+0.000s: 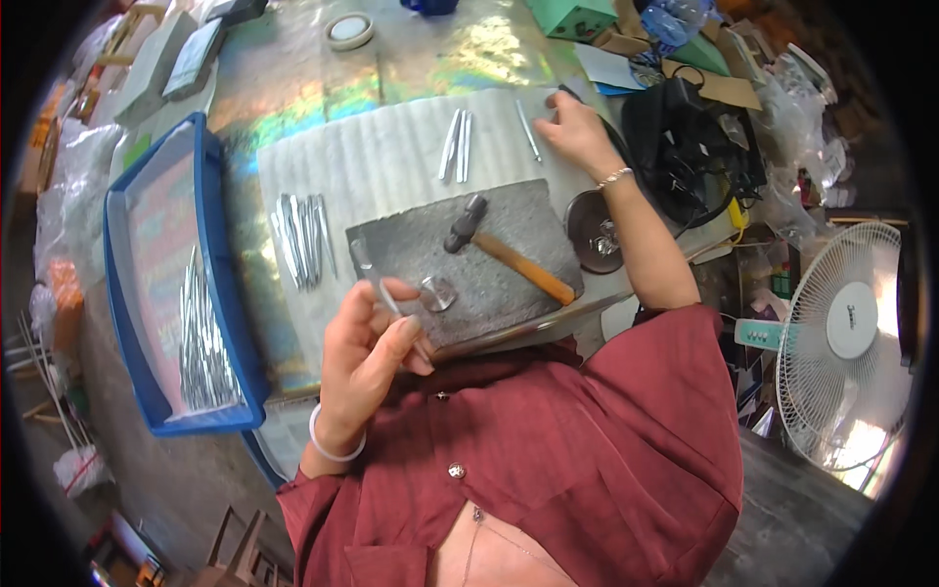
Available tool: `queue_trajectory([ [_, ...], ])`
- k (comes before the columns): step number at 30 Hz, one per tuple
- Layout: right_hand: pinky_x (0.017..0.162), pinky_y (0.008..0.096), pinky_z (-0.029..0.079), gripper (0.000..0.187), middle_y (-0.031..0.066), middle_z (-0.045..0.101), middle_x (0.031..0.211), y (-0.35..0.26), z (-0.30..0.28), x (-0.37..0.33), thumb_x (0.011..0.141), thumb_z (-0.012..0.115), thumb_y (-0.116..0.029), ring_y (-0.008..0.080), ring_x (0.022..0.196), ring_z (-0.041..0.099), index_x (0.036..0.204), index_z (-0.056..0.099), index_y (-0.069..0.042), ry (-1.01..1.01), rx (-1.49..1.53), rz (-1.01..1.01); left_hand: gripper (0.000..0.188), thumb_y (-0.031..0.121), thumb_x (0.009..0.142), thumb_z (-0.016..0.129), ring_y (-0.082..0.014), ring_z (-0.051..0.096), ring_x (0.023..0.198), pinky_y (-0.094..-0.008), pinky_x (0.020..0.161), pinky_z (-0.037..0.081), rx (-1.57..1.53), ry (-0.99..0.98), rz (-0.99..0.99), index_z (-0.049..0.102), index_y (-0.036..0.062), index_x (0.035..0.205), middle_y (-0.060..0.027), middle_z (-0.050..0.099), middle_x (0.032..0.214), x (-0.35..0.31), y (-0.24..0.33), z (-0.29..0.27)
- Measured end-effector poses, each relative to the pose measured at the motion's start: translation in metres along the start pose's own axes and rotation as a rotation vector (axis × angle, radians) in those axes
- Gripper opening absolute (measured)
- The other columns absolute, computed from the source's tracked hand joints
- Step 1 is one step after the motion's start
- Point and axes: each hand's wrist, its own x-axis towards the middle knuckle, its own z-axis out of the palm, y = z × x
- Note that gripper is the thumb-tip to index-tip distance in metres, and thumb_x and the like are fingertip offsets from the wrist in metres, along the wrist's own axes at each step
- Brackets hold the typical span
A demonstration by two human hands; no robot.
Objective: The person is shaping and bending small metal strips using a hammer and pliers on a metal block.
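My left hand [367, 342] is raised over the near left corner of the dark stone slab [391, 225]. Its fingers pinch a thin silvery rod [364, 262], partly blurred. On the slab lie a hammer [523, 266] with a wooden handle and a small round shiny metal piece [437, 293]. My right hand [585, 137] rests at the far right of the pale mat [342, 147], thumb and forefinger apart, nothing visible between them. Beside its thumb is a single silvery rod [528, 130]. Several more rods [457, 147] lie at the mat's middle, and a bundle of rods [304, 240] at its left.
A blue tray [208, 196] at the left holds a pile of silvery rods [205, 342]. Right of the slab sits a dark round dish [587, 230] with shiny bits. Beyond it are a black bag-like heap [675, 147] and a white fan [846, 323]. A tape roll [349, 31] lies far back.
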Motion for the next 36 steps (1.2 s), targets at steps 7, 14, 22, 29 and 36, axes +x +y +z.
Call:
queue_trajectory([
  [7, 0.080, 0.0480, 0.045, 0.028, 0.0289, 0.060, 0.087, -0.011, 0.022, 0.023, 0.069, 0.058, -0.018, 0.0428, 0.088, 0.059, 0.086, 0.055, 0.004, -0.018, 0.029, -0.095, 0.010, 0.000, 0.088, 0.058, -0.0059, 0.055, 0.057, -0.0178, 0.051, 0.043, 0.266, 0.140, 0.165, 0.061, -0.0026, 0.097, -0.0028, 0.058, 0.077, -0.005, -0.004, 0.005],
  [14, 0.062, 0.0347, 0.047, 0.026, 0.0171, 0.060, 0.073, -0.043, -0.048, -0.023, 0.070, 0.057, -0.012, 0.0253, 0.065, 0.059, 0.090, 0.059, 0.004, -0.039, 0.301, -0.228, 0.016, -0.001, 0.087, 0.059, -0.0035, 0.052, 0.055, -0.0179, 0.050, 0.041, 0.325, 0.062, 0.122, 0.062, -0.0034, 0.102, -0.0006, 0.058, 0.069, -0.005, -0.002, 0.009],
  [22, 0.049, 0.0178, 0.043, 0.012, 0.0007, 0.057, 0.069, -0.135, -0.087, -0.152, 0.091, 0.054, -0.006, 0.0047, 0.054, 0.056, 0.098, 0.055, 0.003, -0.560, 0.988, -0.195, 0.020, 0.005, 0.092, 0.052, -0.0067, 0.057, 0.060, -0.0203, 0.056, 0.046, 0.297, -0.010, 0.256, 0.061, -0.0033, 0.108, -0.0043, 0.062, 0.069, 0.005, -0.008, 0.017],
  [29, 0.054, 0.0184, 0.046, 0.010, 0.0033, 0.058, 0.072, -0.153, -0.057, -0.167, 0.089, 0.058, -0.002, 0.0075, 0.061, 0.061, 0.096, 0.054, 0.004, -0.466, 1.017, -0.380, 0.014, -0.003, 0.082, 0.064, -0.0141, 0.061, 0.077, -0.0240, 0.066, 0.047, 0.359, 0.025, 0.400, 0.064, -0.0039, 0.097, -0.0095, 0.064, 0.085, 0.001, -0.012, 0.009],
  [36, 0.049, 0.0217, 0.042, 0.010, 0.0066, 0.058, 0.072, -0.160, -0.051, -0.165, 0.083, 0.065, -0.003, 0.0097, 0.055, 0.055, 0.089, 0.059, 0.001, -0.188, 0.879, -0.590, 0.012, -0.004, 0.081, 0.065, -0.0138, 0.062, 0.075, -0.0232, 0.064, 0.048, 0.344, -0.005, 0.453, 0.063, -0.0035, 0.093, -0.0103, 0.065, 0.084, 0.000, -0.015, 0.011],
])
